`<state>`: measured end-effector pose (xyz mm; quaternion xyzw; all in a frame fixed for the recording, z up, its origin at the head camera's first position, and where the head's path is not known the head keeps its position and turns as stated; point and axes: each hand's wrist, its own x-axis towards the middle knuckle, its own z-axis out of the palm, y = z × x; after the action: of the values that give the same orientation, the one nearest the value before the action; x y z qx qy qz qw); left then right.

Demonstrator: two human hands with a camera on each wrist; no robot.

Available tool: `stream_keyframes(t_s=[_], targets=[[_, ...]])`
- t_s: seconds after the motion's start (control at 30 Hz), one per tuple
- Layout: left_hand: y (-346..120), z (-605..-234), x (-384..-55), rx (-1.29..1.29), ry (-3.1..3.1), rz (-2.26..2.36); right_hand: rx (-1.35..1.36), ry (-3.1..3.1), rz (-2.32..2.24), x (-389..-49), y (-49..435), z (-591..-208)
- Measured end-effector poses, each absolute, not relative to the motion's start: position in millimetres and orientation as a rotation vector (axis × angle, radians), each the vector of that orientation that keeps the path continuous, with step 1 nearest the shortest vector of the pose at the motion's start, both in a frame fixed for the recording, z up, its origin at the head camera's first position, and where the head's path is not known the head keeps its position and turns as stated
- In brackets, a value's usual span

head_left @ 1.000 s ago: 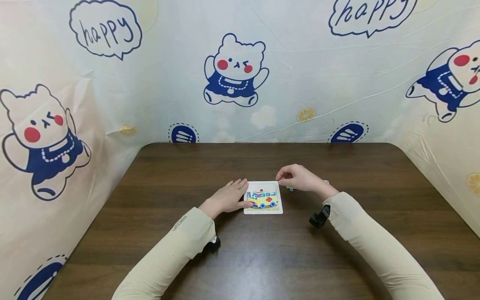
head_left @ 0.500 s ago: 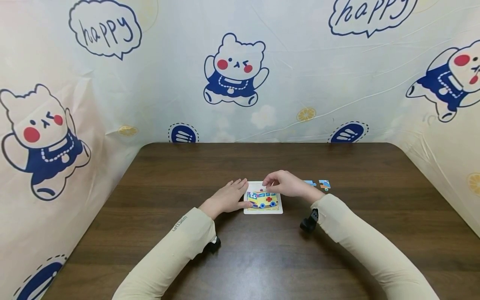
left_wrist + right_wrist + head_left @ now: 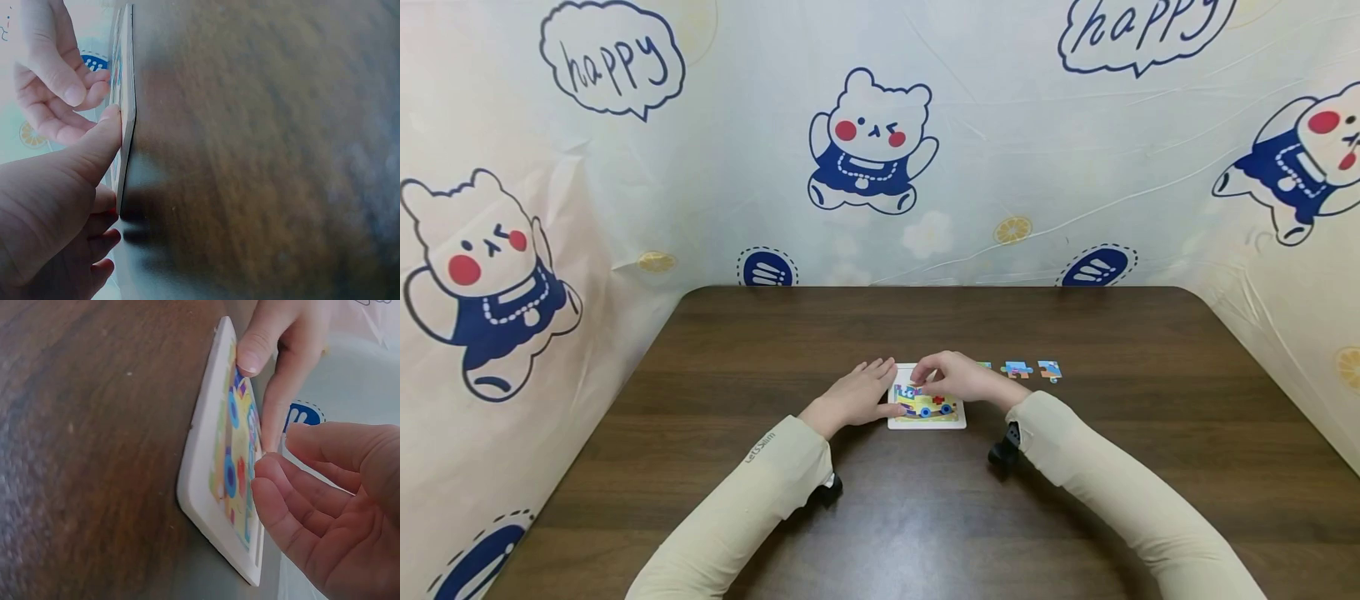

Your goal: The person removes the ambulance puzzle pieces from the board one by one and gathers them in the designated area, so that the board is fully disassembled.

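Note:
A square jigsaw puzzle point(image 3: 942, 412) in a white frame lies on the table, its picture a yellow ambulance with blue wheels and a red cross. My left hand point(image 3: 855, 397) rests along its left side, the thumb on the picture and the other fingers spread by the edge. Over the upper part of the picture is my right hand point(image 3: 958, 376), fingers bent loosely. In the right wrist view, the fingertips point(image 3: 265, 487) touch the puzzle's surface while the thumb stands apart, and I see no piece between them. The area under those fingers is partly hidden.
Right of the puzzle lie two loose jigsaw pieces, a blue-and-orange piece point(image 3: 1017, 369) and a further piece point(image 3: 1049, 371). Another piece point(image 3: 985, 365) shows partly behind my right hand. The brown wooden table point(image 3: 880, 517) meets a printed cloth backdrop point(image 3: 730, 167).
My right hand has moved left and toward me, from the frame's upper right corner onto the picture, uncovering the loose pieces on the right. My left hand has stayed put.

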<state>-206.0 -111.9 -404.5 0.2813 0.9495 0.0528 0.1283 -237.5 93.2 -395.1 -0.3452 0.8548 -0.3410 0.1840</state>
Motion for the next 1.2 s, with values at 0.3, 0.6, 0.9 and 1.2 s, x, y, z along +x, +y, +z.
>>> stream_keyframes(t_s=[0.3,0.6,0.9,1.2], targets=[[-112.6,-405.3,-206.6,0.828,2.757,0.172,-1.004,2.42,-0.906,-235.3,88.6,-395.5],[-113.2,-406.0,-207.1,0.844,2.76,0.171,-1.038,2.418,-0.875,-233.1,86.6,-396.5],[-113.2,-406.1,-207.4,0.84,2.758,0.146,-1.019,2.424,-0.933,-232.6,84.9,-398.3],[-112.6,-404.9,-207.3,0.843,2.763,0.15,-0.826,2.406,-1.042,-238.2,80.2,-404.1]])
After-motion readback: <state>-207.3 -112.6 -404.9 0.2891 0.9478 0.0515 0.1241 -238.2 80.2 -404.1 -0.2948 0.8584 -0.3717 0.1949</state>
